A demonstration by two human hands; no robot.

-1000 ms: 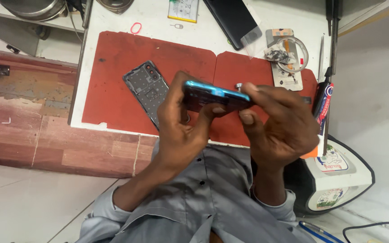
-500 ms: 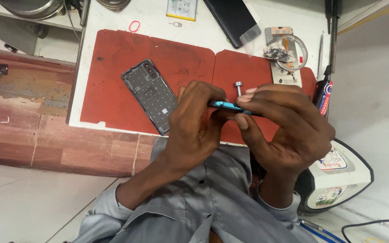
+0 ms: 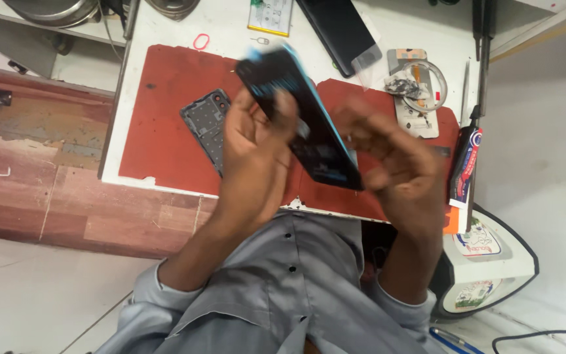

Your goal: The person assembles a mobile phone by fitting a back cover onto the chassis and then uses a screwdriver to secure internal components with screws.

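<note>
both hands raised above the counter, a phone between them. left hand closed on the dark phone with blue rim: thumb and fingers wrap its upper half, nearer the counter's far edge. right hand sits at the phone's lower end, fingers curled; motion blur, cannot tell whether it grips or only touches. phone is tilted, long axis running diagonally from the far-left end down to the near-right end, held off the surface. left hand carries the upper end, right hand lies nearest the lower end.

under the hands: red mat covering most of the white counter. on the mat, just left of the left hand, a grey phone back cover, inner side up, partly hidden by the wrist. toward the far edge: a second black phone, lying flat. near the far-right corner: a roll of clear tape. along the right edge: a red-handled tool.
</note>
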